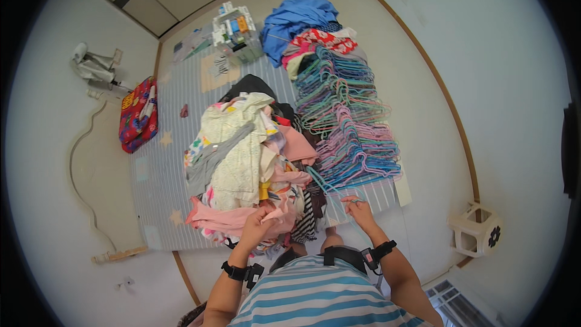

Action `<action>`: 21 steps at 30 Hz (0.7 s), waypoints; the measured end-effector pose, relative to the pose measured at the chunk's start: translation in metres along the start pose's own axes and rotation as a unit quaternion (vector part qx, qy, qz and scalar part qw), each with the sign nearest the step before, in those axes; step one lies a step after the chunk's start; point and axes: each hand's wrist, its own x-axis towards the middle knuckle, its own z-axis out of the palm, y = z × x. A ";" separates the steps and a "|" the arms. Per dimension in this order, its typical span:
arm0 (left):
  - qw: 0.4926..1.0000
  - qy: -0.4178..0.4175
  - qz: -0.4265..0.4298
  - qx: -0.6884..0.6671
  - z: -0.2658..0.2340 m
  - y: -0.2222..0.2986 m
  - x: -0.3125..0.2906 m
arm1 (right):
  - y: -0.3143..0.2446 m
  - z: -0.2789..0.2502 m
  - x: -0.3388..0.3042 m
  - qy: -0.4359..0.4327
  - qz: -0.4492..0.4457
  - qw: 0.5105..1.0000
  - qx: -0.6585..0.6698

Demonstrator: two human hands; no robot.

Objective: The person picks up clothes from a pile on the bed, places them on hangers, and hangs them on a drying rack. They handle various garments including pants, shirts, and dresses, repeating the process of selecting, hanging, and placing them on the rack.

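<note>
My left hand (257, 225) is closed on a pink garment (279, 217) at the near edge of a big heap of clothes (233, 151) on the bed. To its right, my right hand (359, 212) pinches a thin, light blue-green clothes hanger (321, 180), whose outline is partly lost against the striped sheet. Beyond that hand lie rows of hangers, pink and blue ones (360, 148) nearer and green and purple ones (336, 85) farther off. A pale patterned garment and a grey one top the heap.
The striped bed sheet (166, 188) spreads under everything. Blue cloth (296, 21) and a red floral piece lie at the far right. A clear box (242, 48) of small packages stands at the back. A red bag (139, 115) rests by the headboard; a white stool (475, 230) stands right.
</note>
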 end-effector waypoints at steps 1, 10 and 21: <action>1.000 0.005 0.011 0.006 -0.003 0.004 -0.010 | -0.022 0.014 -0.004 -0.028 -0.005 1.000 0.001; 0.995 0.056 0.083 0.026 -0.025 0.030 -0.086 | -0.155 0.148 -0.011 -0.272 -0.237 0.910 -0.204; 0.928 0.271 0.236 0.099 -0.075 0.009 -0.147 | -0.175 0.249 -0.013 -0.425 -0.287 0.820 -0.254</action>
